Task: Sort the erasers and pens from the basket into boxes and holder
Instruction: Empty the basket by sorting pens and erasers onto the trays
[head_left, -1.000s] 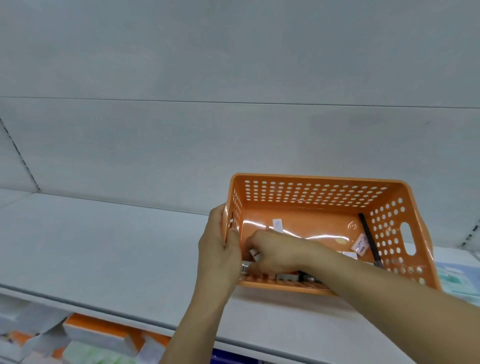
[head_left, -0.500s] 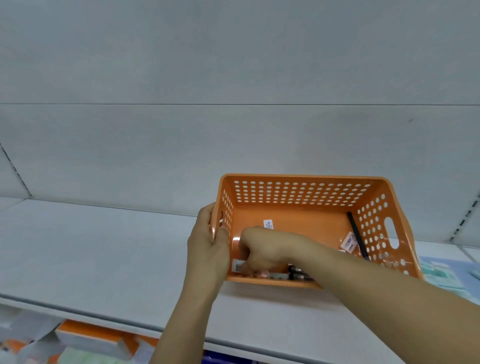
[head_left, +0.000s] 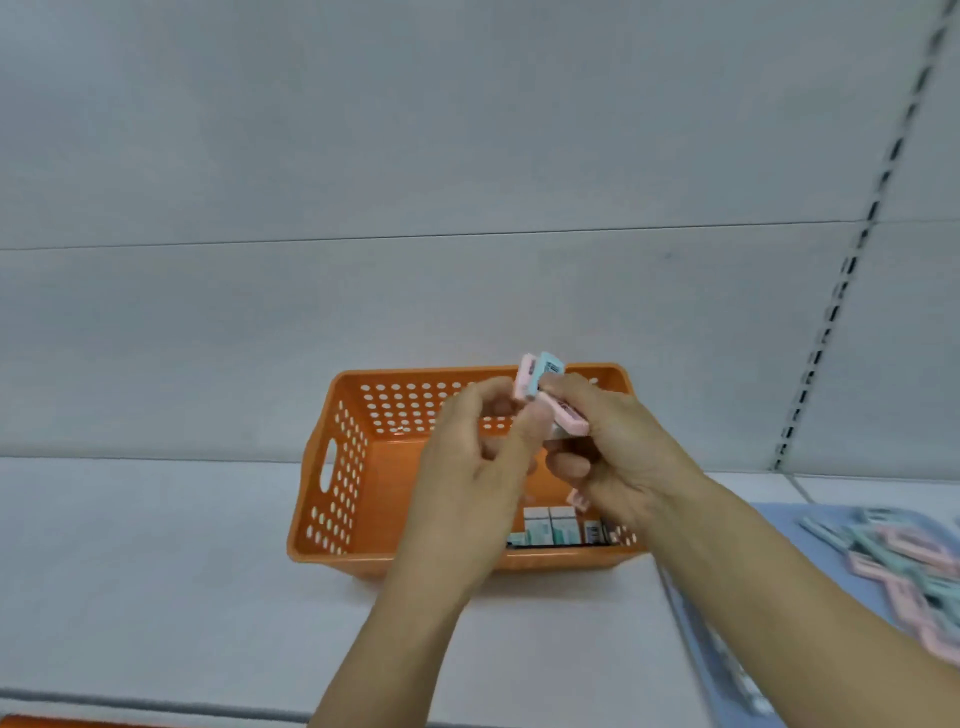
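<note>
An orange perforated basket (head_left: 337, 488) sits on the white shelf. Both hands are raised above its middle. My right hand (head_left: 618, 457) grips a small bunch of pink and light-blue erasers (head_left: 543, 384), which stick up past the basket's far rim. My left hand (head_left: 467, 467) pinches the same bunch from the left with thumb and fingertips. Several more boxed erasers (head_left: 550, 527) lie along the basket's near wall, partly hidden by my hands. No pen shows in the basket from here.
A light-blue flat box (head_left: 691, 613) at the right holds a heap of pink and blue erasers (head_left: 904, 566). The white shelf (head_left: 156, 571) stretches left of the basket. A slotted upright (head_left: 831, 322) runs up the back wall at right.
My right hand came up out of the basket with erasers. My left hand let go of the basket's left wall and joined it. The view shifted right, revealing the blue box.
</note>
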